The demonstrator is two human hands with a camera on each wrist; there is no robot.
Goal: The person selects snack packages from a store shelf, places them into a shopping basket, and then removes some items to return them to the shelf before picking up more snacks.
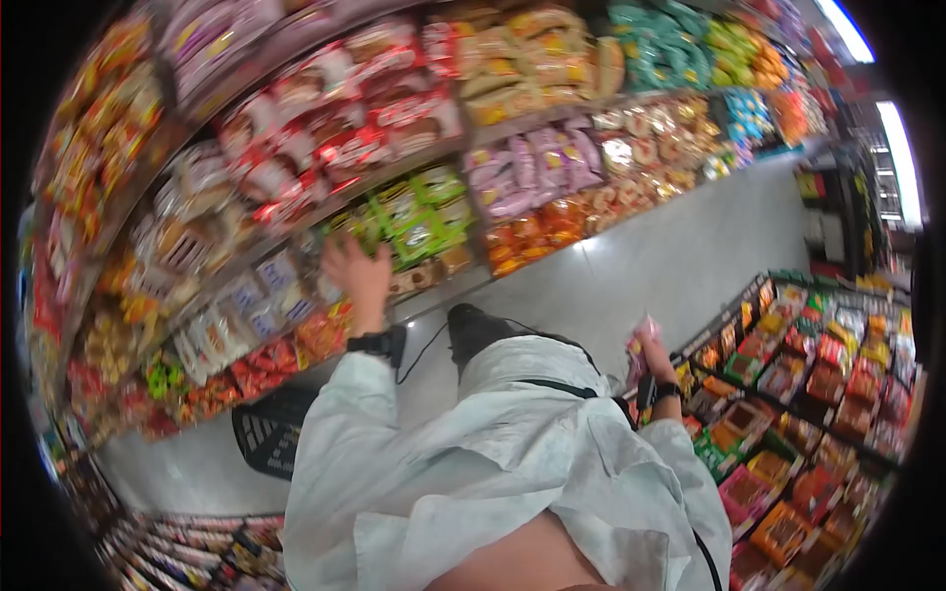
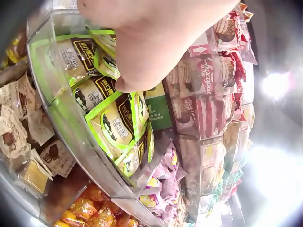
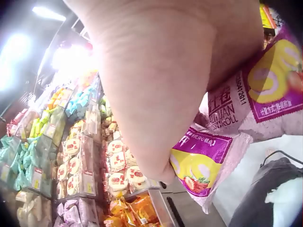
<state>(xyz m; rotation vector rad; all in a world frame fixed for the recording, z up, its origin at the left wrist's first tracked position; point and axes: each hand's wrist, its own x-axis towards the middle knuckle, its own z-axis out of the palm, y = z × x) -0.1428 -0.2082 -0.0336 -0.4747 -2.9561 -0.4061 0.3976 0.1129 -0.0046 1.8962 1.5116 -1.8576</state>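
Note:
The left hand [image 1: 357, 281] reaches into the shelf at the green-edged snack packets [image 1: 419, 222]. Close up in the left wrist view, its thumb touches or hovers over the green-edged packets [image 2: 111, 123] in a clear bin; the other fingertips are out of frame. The right hand [image 1: 650, 350], out to the side, holds pink-purple packets [image 1: 634, 366]. In the right wrist view these are purple-and-yellow roll packets [image 3: 196, 165], gripped by the right hand [image 3: 151, 85], with strawberry pictures on them.
Tiered bins of snacks run along the shelf, with red Chocopai packs [image 2: 203, 80] beside the green ones. A black basket [image 1: 266, 433] stands on the floor [image 1: 177, 468] at the left. Another packaged-food display [image 1: 808, 433] stands at the right.

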